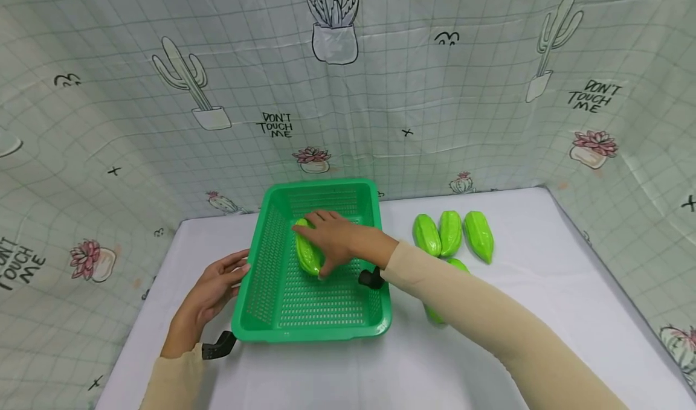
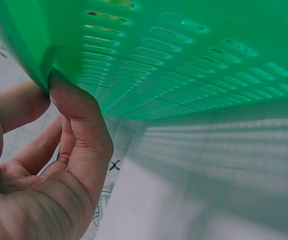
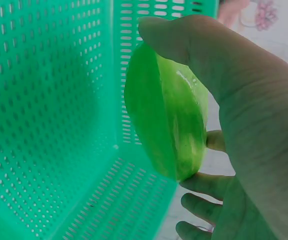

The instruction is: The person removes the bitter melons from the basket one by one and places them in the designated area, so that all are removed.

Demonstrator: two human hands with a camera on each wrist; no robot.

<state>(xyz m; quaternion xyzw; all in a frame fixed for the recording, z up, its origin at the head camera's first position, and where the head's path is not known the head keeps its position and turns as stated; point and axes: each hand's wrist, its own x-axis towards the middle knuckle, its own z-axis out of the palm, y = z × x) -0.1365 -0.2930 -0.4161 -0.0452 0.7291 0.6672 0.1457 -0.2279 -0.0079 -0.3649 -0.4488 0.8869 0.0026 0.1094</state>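
Observation:
My right hand (image 1: 336,241) is inside the green plastic basket (image 1: 312,336) and grips a green star fruit (image 1: 307,254). In the right wrist view the ridged star fruit (image 3: 171,115) sits between thumb and fingers, above the slotted basket floor. At the basket's left side, my left hand (image 1: 217,283) pinches the rim. The left wrist view has the thumb and a finger of that hand (image 2: 79,120) closed on the basket edge (image 2: 46,65).
Right of the basket, several star fruits (image 1: 479,236) lie on the white tabletop (image 1: 402,361). Some are partly hidden beneath the right sleeve (image 1: 478,331). A printed cloth (image 1: 380,96) hangs behind and at both sides.

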